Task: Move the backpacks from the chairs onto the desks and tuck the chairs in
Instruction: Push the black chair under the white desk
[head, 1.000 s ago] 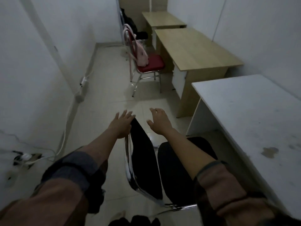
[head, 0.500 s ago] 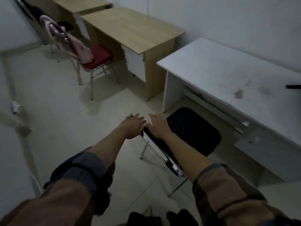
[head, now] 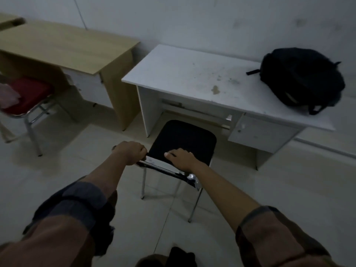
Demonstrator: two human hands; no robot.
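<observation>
A black chair (head: pixel 183 139) with chrome legs stands facing the white desk (head: pixel 185 74), its seat front just at the desk's knee space. My left hand (head: pixel 130 152) grips the left end of the chair's backrest top, fingers curled over it. My right hand (head: pixel 180 158) grips the same top edge further right. A black backpack (head: pixel 302 78) lies on the right end of the white desk. At the far left a red chair (head: pixel 28 93) carries a pink backpack (head: pixel 7 98), partly cut off by the frame edge.
A wooden desk (head: pixel 67 45) stands left of the white one, against the wall, with the red chair pulled out in front of it. The white desk has a drawer unit (head: pixel 260 132) on its right side. Pale tiled floor (head: pixel 77 170) surrounds the chairs.
The black chair has turned to face the white desk and moved closer to it. Both hands went from open reaching to gripping the backrest top. The view swung right, revealing the black backpack.
</observation>
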